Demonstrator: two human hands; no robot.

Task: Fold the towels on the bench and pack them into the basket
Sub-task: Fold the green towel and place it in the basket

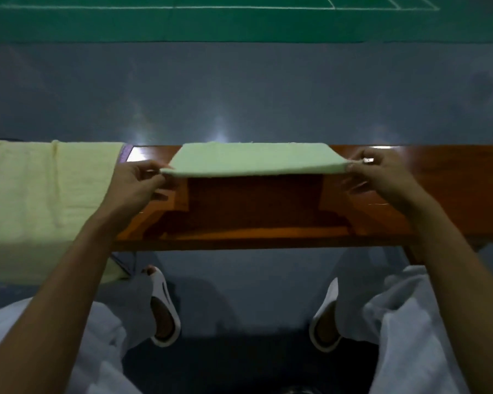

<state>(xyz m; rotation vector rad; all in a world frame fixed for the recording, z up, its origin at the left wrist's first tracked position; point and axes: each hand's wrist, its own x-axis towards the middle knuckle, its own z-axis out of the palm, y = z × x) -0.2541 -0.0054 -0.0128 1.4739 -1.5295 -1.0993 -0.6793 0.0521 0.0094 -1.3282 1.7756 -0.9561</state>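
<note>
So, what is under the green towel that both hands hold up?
Under the green towel, its near edge pinched by the left hand and right hand, only bare wooden bench and a dark shadow show. Whatever lies beneath its far part is covered.

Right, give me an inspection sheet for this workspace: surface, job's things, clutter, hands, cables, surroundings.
Surface: glossy brown wooden bench, with light reflecting off its top.
Job's things: pale green towel, which looks folded, its near edge held above the bench; yellow towel spread over the bench's left end and hanging over the front edge; basket not in view.
Clutter: purple edge showing beside the yellow towel; cannot tell what it is.
Hands: left hand pinches the green towel's near left corner; right hand pinches its near right corner.
Cables: nothing seen.
Surroundings: blue-grey floor; green court with white lines beyond; white slides on the person's feet below the bench.
</note>
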